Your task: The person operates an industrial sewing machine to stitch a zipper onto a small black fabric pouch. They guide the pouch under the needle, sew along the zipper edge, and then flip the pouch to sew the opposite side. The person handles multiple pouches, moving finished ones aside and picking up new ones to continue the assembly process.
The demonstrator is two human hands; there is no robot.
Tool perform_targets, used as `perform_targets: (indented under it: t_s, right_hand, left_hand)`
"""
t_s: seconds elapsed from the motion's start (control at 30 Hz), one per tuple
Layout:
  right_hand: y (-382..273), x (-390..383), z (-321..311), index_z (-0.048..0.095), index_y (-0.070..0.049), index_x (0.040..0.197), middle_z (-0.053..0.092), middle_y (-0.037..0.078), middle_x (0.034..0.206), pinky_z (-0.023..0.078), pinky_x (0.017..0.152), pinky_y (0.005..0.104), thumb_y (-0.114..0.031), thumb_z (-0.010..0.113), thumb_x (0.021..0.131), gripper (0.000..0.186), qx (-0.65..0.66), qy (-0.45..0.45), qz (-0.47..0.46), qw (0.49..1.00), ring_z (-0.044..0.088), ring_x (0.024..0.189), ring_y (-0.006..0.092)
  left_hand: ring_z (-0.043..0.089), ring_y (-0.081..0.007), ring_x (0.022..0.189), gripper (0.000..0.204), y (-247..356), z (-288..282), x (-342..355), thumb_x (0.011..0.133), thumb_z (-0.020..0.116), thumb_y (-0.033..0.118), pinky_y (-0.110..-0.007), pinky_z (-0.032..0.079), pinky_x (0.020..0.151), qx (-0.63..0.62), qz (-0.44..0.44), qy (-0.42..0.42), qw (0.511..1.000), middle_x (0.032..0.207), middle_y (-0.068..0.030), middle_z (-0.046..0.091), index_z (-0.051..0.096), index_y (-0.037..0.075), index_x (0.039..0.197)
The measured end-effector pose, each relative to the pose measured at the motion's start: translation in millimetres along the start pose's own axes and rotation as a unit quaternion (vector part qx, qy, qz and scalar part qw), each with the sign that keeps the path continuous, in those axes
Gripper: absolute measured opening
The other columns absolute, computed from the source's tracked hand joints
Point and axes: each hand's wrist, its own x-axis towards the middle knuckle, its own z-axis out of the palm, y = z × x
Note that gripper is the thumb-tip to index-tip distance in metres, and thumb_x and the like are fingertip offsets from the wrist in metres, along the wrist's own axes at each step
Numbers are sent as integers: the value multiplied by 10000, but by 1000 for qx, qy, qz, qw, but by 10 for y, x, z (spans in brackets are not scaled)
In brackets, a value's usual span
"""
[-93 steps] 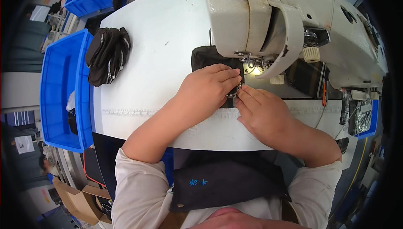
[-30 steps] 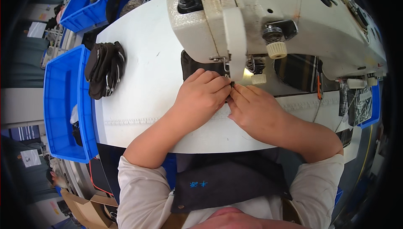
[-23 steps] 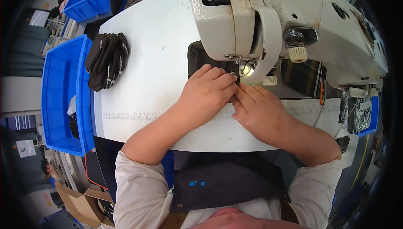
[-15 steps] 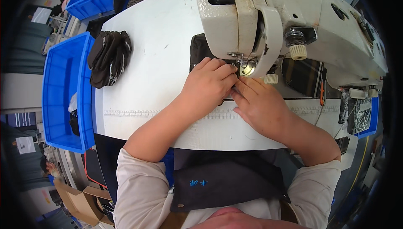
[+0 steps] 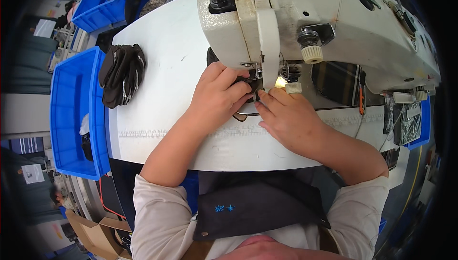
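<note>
A small dark fabric piece [image 5: 248,86] lies under the needle area of a white sewing machine [image 5: 224,33]. My left hand [image 5: 217,98] has its bent fingers closed on this fabric, left of the presser foot. Close to the foot on the other side, my right hand [image 5: 291,119] rests with fingers stretched out, their tips at the fabric's right edge and the thumb apart. A curved, light-edged bit of the piece shows below my left fingers. The machine head and my fingers hide much of the fabric, and the needle tip cannot be made out.
Stacked dark zippered pouches [image 5: 122,75] lie on the left of the white table [image 5: 164,76]. A blue bin [image 5: 76,117] stands beyond the left edge. Right of the needle are a dark striped fabric piece [image 5: 336,82] and an orange-handled tool [image 5: 361,98]. A ruler strip [image 5: 157,133] runs along the front.
The view has shifted, so the machine appears farther left. Both hands appear farther left too, and my left fingers have drawn away from my right, showing more dark fabric between them.
</note>
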Motion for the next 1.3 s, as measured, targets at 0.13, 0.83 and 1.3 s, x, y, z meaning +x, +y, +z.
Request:
perform_targets:
  t_s: [0.13, 0.83, 1.3]
  right_hand:
    - [13, -10, 22, 689, 65, 1224, 679, 222, 1313, 484, 985, 402, -214, 678, 950, 391, 12, -1, 4, 1000, 643, 1131, 284]
    - [-10, 17, 46, 730, 31, 1105, 708, 121, 1093, 487, 890, 367, -210, 698, 902, 317, -21, 32, -25, 999, 621, 1030, 234]
    - [-26, 5, 77, 725, 40, 1089, 698, 118, 1070, 484, 875, 358, -225, 710, 868, 346, -54, 40, -46, 997, 606, 1039, 230]
  left_hand:
    - [638, -256, 976, 272, -36, 31, 6, 664, 849, 83, -378, 529, 821, -22, 1, 17, 1000, 1057, -17, 691, 691, 118, 884]
    - [601, -203, 983, 326, 42, 162, -21, 663, 822, 152, -362, 483, 875, 14, 27, -31, 999, 1019, 30, 667, 768, 126, 983]
    - [588, -189, 952, 369, 108, 141, -19, 668, 815, 171, -342, 447, 812, 38, 17, -46, 998, 980, 27, 624, 773, 128, 1032]
